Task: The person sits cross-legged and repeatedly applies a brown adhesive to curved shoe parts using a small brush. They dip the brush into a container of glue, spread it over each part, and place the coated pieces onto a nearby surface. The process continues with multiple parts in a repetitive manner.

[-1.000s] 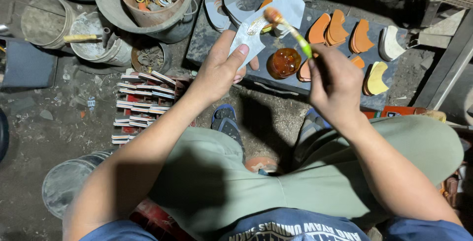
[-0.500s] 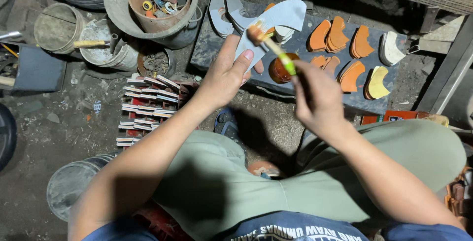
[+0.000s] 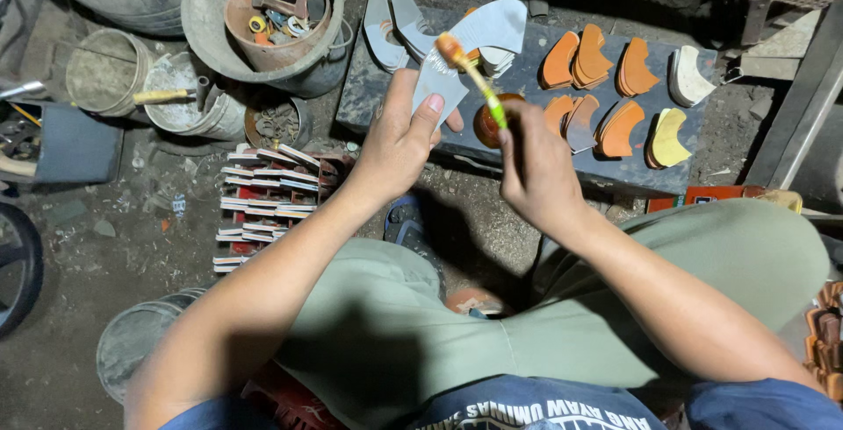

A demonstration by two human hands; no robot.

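Left hand (image 3: 399, 144) grip holds a grey curved cutout (image 3: 470, 52) at upper centre; right hand (image 3: 536, 162) grip pinches a green-handled brush (image 3: 474, 74), glue-tipped bristles touching it.

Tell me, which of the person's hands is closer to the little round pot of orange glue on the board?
The right hand. It holds a green brush just right of the pot, almost touching it. The left hand holds a grey curved piece slightly farther off, to the pot's left.
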